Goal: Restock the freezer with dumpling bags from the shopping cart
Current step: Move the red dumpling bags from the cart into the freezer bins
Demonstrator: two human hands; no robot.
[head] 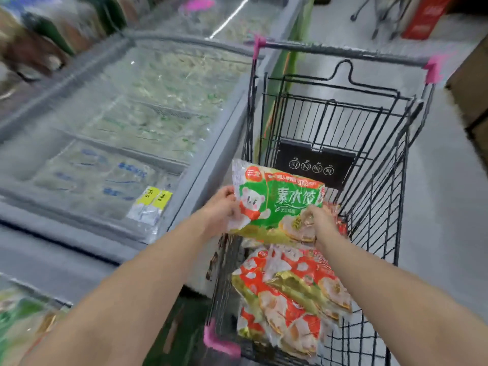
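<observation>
1. A glossy green plastic dumpling bag (277,204), printed with a white cartoon bear, pale lettering and pictured dumplings, is held tilted above the near end of the black wire shopping cart (380,165).
2. The left hand (224,210) pinches the bag's crinkled left edge; the right hand (320,220) grips its lower right part, fingers curled onto the film.
3. Below it, inside the cart's basket, lie several red-and-white plastic dumpling bags (290,291) with gold trim, overlapping in a loose, wrinkled heap.
4. The cart has thin metal bars, pink plastic corner caps (433,71) and a folded black child-seat flap (314,162).
5. Just beside the cart on its left stands the grey chest freezer (211,154) with sliding glass lids, frosted pale packs blurred beneath, and yellow price labels (155,198) on the glass.
</observation>
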